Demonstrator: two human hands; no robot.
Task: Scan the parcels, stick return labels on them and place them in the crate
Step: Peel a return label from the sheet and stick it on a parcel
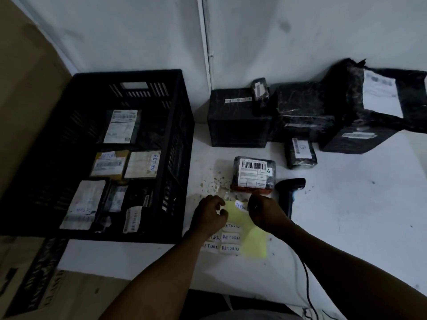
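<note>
Both hands worked at the yellow backing sheet (235, 215) in the lower middle of the frame, peeling off one white return label (240, 205) marked RETURN. The right hand (265, 213) had its fingers curled at the label's right edge, apparently pinching it, though the contact itself was hidden behind the knuckles. The left hand (211, 214) had its fingers bent down onto the sheet's left edge, seemingly pinning it to the white surface (346, 204); whether it gripped the sheet or only pressed on it could not be told. The parcel in hand (254, 175), a small black-wrapped packet with a barcode slip facing up, lay just beyond the sheet near the middle of the frame, with the handheld scanner (290, 192) just to its right. The black crate (180, 125) filled the left of the frame and already held several labelled parcels, while more black parcels (239, 118) waited along the wall at the upper right. To do this step well, the sheet probably had to stay flat under the left hand while the right lifted the label slowly from one corner, so it would not tear or curl back on itself. The label would best go on a smooth patch of wrap beside the barcode slip, not over it, then be rubbed down flat. More labels (230, 237) remained lower on the sheet for later parcels.
</note>
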